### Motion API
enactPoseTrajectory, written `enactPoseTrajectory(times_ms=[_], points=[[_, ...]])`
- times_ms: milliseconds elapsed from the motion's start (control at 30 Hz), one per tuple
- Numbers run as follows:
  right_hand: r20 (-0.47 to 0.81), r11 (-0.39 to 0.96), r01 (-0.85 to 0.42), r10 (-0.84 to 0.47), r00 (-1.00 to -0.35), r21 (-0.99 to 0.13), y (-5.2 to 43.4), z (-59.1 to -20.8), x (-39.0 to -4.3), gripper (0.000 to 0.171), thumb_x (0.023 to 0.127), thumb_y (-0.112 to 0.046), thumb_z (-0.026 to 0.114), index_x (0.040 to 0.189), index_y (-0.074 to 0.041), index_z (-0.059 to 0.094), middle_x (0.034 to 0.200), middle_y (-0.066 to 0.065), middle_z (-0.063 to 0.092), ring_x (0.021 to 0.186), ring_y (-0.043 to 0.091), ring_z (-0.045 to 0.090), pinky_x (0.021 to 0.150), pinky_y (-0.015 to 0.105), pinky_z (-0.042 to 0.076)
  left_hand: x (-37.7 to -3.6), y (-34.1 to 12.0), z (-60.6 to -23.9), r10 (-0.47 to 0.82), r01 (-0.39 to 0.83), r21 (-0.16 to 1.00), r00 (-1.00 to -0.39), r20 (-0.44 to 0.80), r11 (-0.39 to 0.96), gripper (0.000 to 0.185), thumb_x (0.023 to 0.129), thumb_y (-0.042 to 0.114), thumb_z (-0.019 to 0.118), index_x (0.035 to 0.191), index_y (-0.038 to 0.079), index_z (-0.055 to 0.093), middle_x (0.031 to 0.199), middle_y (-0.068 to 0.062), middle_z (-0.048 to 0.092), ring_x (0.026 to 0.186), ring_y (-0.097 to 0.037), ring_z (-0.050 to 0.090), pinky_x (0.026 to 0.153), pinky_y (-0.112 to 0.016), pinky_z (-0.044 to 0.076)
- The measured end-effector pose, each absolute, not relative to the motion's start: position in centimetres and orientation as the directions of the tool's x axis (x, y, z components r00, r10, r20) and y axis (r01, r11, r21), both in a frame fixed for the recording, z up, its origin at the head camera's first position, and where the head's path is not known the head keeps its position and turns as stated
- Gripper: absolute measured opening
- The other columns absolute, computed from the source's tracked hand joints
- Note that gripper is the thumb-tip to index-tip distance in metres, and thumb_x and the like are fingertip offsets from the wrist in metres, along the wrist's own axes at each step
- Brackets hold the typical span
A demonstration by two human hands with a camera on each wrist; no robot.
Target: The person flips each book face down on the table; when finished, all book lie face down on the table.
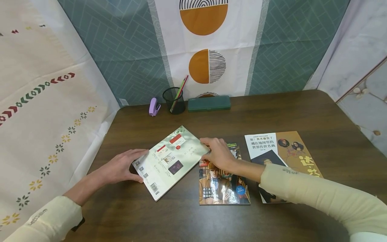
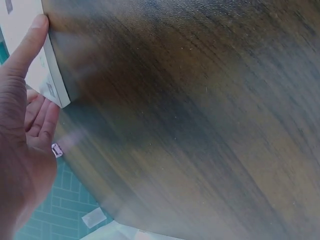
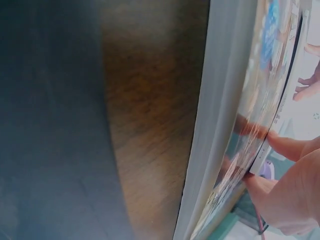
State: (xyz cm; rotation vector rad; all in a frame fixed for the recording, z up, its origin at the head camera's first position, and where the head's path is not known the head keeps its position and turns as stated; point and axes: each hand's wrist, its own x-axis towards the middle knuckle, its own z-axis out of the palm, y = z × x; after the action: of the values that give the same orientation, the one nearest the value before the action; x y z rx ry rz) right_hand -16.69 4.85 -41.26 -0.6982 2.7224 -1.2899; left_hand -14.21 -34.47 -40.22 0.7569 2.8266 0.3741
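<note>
A pale green-and-white book [image 1: 164, 164], its barcode side up, is turned at an angle between my two hands. At its left end, my left hand [image 1: 122, 166] grips the corner; the left wrist view has the thumb [image 2: 32, 42] on the book's edge and the other fingers on the far side. My right hand [image 1: 220, 154] pinches the right corner, and the right wrist view has its thumb and finger at the edge. Under my right hand lies a glossy book [image 1: 216, 188] with a person in a cap and brown coat on the cover, partly covered by that hand.
To the right, a white-and-black book [image 1: 261, 146] overlaps an orange-brown book [image 1: 297, 154], both partly hidden by my right forearm. Along the back stand a purple stapler [image 1: 154, 107], a black mesh pen cup [image 1: 177, 107] with pencils, and a green case [image 1: 209, 103].
</note>
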Motion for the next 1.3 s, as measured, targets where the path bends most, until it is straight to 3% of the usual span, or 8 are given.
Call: enactPoseTrajectory(times_ms=[267, 367, 433, 500, 633, 733, 1000, 1300], points=[[0.125, 0.56, -0.376, -0.434, -0.892, -0.738, 4.6, -40.9, -17.4, 0.062, 0.087, 0.003, 0.085, 0.144, 0.006, 0.061, 0.14, 0.022, 0.066, 0.122, 0.037, 0.069, 0.095, 0.046, 0.059, -13.9, -34.5, -40.5, 0.506, 0.463, 0.29, -0.858, -0.092, 0.838, 0.119, 0.067, 0.071, 0.09, 0.156, 0.002, 0.051, 0.154, -0.016, 0.055, 0.138, -0.04, 0.054, 0.106, -0.061, 0.048], [0.107, 0.568, -0.379, -0.454, -0.885, -0.731, 4.5, -40.9, -17.9, 0.062, 0.088, 0.003, 0.084, 0.145, 0.005, 0.061, 0.141, 0.021, 0.066, 0.123, 0.036, 0.069, 0.083, 0.037, 0.059, -13.6, -34.5, -40.6, 0.512, 0.475, 0.277, -0.856, -0.076, 0.835, 0.119, 0.067, 0.074, 0.088, 0.154, 0.002, 0.052, 0.152, -0.015, 0.056, 0.135, -0.039, 0.055, 0.105, -0.059, 0.049], [0.087, 0.569, -0.376, -0.468, -0.879, -0.732, 4.4, -40.8, -18.3, 0.062, 0.089, 0.004, 0.083, 0.146, 0.004, 0.06, 0.142, 0.021, 0.065, 0.123, 0.036, 0.069, 0.072, 0.033, 0.054, -13.4, -34.5, -40.5, 0.513, 0.481, 0.257, -0.855, -0.071, 0.838, 0.118, 0.067, 0.076, 0.087, 0.153, 0.002, 0.053, 0.151, -0.016, 0.057, 0.134, -0.039, 0.057, 0.103, -0.059, 0.05], [0.074, 0.564, -0.376, -0.485, -0.872, -0.735, 4.2, -40.7, -18.7, 0.062, 0.089, 0.005, 0.083, 0.146, 0.005, 0.06, 0.142, 0.021, 0.065, 0.124, 0.037, 0.068, 0.068, 0.032, 0.05, -13.2, -34.6, -40.5, 0.514, 0.487, 0.239, -0.855, -0.065, 0.84, 0.117, 0.067, 0.075, 0.088, 0.152, 0.001, 0.054, 0.149, -0.016, 0.058, 0.132, -0.038, 0.058, 0.102, -0.058, 0.052], [0.063, 0.554, -0.39, -0.518, -0.853, -0.735, 3.9, -40.6, -19.8, 0.062, 0.087, 0.008, 0.083, 0.146, 0.006, 0.06, 0.143, 0.021, 0.064, 0.129, 0.037, 0.065, 0.086, 0.038, 0.06, -12.9, -34.6, -40.4, 0.522, 0.504, 0.201, -0.852, -0.046, 0.84, 0.11, 0.067, 0.07, 0.091, 0.149, 0.002, 0.059, 0.144, -0.015, 0.062, 0.127, -0.035, 0.062, 0.098, -0.055, 0.055], [0.056, 0.551, -0.411, -0.549, -0.834, -0.726, 3.7, -40.5, -20.8, 0.063, 0.087, 0.008, 0.083, 0.145, 0.007, 0.06, 0.144, 0.022, 0.063, 0.13, 0.037, 0.064, 0.1, 0.045, 0.057, -12.6, -34.8, -40.2, 0.544, 0.533, 0.177, -0.839, -0.017, 0.827, 0.102, 0.068, 0.066, 0.092, 0.144, 0.004, 0.064, 0.139, -0.013, 0.065, 0.121, -0.032, 0.066, 0.094, -0.052, 0.057], [0.013, 0.535, -0.469, -0.65, -0.76, -0.703, 3.6, -40.6, -23.3, 0.063, 0.089, 0.006, 0.082, 0.148, 0.005, 0.058, 0.148, 0.02, 0.06, 0.135, 0.035, 0.06, 0.106, 0.045, 0.053, -11.8, -34.9, -40.2, 0.572, 0.566, 0.155, -0.82, 0.01, 0.81, 0.092, 0.07, 0.062, 0.093, 0.138, 0.005, 0.071, 0.129, -0.008, 0.07, 0.109, -0.026, 0.07, 0.087, -0.048, 0.059], [-0.039, 0.523, -0.527, -0.733, -0.679, -0.67, 3.0, -40.4, -25.6, 0.064, 0.09, 0.002, 0.082, 0.149, 0.002, 0.058, 0.147, 0.014, 0.062, 0.134, 0.031, 0.062, 0.104, 0.038, 0.055, -10.6, -34.9, -40.6, 0.602, 0.602, 0.168, -0.797, 0.059, 0.781, 0.085, 0.07, 0.063, 0.093, 0.132, 0.007, 0.075, 0.12, 0.003, 0.068, 0.101, -0.015, 0.068, 0.082, -0.04, 0.059]])
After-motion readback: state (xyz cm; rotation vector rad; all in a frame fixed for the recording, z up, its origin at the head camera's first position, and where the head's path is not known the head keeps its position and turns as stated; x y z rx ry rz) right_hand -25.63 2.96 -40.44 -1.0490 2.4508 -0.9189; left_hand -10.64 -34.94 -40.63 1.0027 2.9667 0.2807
